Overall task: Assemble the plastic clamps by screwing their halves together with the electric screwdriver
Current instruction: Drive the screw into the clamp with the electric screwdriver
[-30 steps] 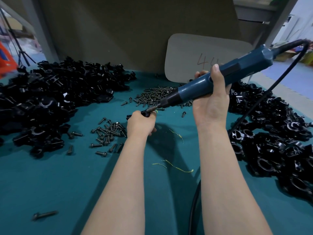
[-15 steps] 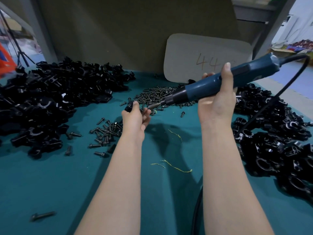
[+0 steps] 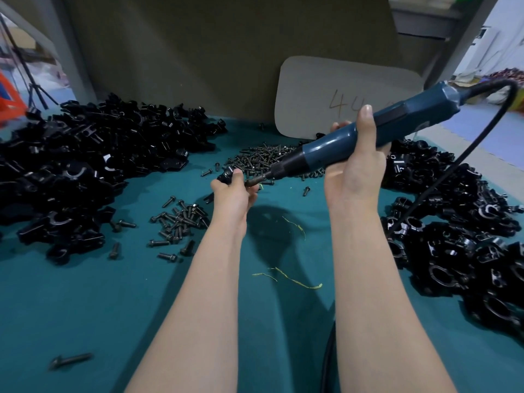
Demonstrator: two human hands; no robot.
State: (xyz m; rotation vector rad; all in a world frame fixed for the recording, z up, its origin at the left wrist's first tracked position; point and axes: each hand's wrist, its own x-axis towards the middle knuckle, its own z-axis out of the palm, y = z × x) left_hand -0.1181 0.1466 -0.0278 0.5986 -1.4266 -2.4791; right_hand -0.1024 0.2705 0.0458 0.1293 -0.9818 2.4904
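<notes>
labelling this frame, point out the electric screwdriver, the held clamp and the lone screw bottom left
electric screwdriver [image 3: 326, 154], head view, blue barrel behind the black nose
clamp [image 3: 226, 175], head view, exposed black top part
lone screw [image 3: 71, 360], head view, middle of its shank

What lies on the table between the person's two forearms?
In the head view, only thin yellow strands and, nearer the person, a black cable lie on the teal table cover there.

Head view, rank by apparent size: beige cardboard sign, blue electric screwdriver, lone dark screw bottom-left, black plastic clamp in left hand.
1. beige cardboard sign
2. blue electric screwdriver
3. Unranked: lone dark screw, black plastic clamp; left hand hides most of the clamp, screw is nearer the camera.
</notes>
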